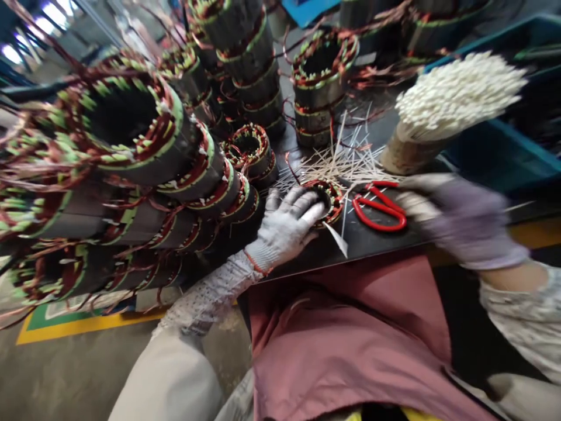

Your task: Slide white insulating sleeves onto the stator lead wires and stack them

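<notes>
My left hand (287,225), in a white glove with greyed fingertips, lies over the near side of a small wound stator (335,204). Its fingers are stretched and spread on the rim, partly hiding the copper windings. A pointed white slip (337,240) sticks out at the stator's near edge. Right of it, red-handled scissors (380,213) lie on the dark table, their blades partly hidden. My right hand (464,213), gloved and smeared by motion, is at the right end of the red handles. Whether its fingers grip them is unclear.
Stacked stators (144,169) with loose copper leads crowd the left; more stacks (318,88) stand behind. Thin white sticks (346,161) lie scattered behind the small stator. A bundle of white sticks (460,93) stands upright in a brown holder (405,149), beside a blue bin (508,146).
</notes>
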{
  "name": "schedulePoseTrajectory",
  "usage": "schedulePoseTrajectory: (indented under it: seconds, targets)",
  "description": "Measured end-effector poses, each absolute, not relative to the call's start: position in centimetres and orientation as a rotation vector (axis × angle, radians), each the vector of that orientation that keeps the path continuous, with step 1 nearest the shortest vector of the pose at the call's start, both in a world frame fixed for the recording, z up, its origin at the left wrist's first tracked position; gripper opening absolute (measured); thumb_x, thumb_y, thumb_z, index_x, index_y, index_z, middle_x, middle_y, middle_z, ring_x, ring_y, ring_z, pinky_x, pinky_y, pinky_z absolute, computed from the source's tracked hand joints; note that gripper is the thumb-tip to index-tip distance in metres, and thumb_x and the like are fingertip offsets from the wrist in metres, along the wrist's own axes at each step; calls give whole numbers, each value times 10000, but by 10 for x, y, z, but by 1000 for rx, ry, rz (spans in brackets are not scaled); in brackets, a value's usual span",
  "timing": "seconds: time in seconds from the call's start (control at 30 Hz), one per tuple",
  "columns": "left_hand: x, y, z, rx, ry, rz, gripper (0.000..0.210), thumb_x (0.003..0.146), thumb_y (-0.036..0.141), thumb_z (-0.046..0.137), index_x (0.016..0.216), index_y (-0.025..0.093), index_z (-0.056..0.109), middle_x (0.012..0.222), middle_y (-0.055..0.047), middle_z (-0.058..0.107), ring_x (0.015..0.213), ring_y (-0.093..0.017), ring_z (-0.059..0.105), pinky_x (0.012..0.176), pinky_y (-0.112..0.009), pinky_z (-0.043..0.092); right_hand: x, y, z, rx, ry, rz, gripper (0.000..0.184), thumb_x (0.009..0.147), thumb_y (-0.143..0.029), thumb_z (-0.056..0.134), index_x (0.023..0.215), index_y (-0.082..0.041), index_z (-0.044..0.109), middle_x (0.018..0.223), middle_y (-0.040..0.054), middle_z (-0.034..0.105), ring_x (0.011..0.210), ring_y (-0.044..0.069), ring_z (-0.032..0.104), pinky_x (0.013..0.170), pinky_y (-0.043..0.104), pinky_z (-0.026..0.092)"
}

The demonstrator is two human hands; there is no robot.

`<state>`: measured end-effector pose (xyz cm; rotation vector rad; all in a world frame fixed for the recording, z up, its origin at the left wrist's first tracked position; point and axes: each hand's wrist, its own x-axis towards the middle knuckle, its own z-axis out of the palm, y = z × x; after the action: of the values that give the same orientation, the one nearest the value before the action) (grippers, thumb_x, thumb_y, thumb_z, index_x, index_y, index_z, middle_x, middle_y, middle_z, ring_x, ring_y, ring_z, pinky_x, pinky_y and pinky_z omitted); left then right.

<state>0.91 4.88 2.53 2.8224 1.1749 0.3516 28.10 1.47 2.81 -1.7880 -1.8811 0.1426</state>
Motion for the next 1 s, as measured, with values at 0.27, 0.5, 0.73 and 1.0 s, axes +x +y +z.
schedulePoseTrajectory:
  seconds: [0.27, 0.5, 0.73, 1.0]
  targets:
    - [6, 37, 17, 2823, 1175, 303, 349, 928, 392, 726, 1247, 248, 740, 1160, -99, 787, 1245, -305, 656, 1047, -521, 509, 289, 67, 14, -2188, -2484, 260, 510, 811, -278, 685, 1293, -118, 643, 838, 168, 729, 540, 158, 556, 605, 306, 325]
    - [0, 20, -1, 2668, 1191, 608, 341, 928, 335, 733, 1232, 181, 737, 1349, -151, 707, 1376, -284, 589, 1165, -471, 475, 292, -27, 18, -2090, -2381, 55, 463, 904, -379, 545, 1297, -179, 685, 929, 166, 759, 662, 263, 664, 528, 319, 389]
    - [2, 21, 2, 2653, 1208, 576, 289, 937, 335, 725, 1197, 210, 749, 1275, -108, 748, 1356, -277, 616, 1176, -481, 480, 251, -47, 19, -1801, -2559, -179, 450, 916, -291, 533, 1326, -205, 696, 1067, 190, 730, 774, 251, 657, 546, 305, 326]
    - [-3, 25, 2, 2690, 1140, 602, 282, 938, 334, 724, 1188, 205, 752, 1242, -116, 759, 1314, -276, 645, 1143, -484, 507, 251, -33, 28, -1876, -2667, -97, 457, 963, -284, 429, 1332, -233, 694, 864, 141, 746, 583, 204, 606, 506, 278, 186]
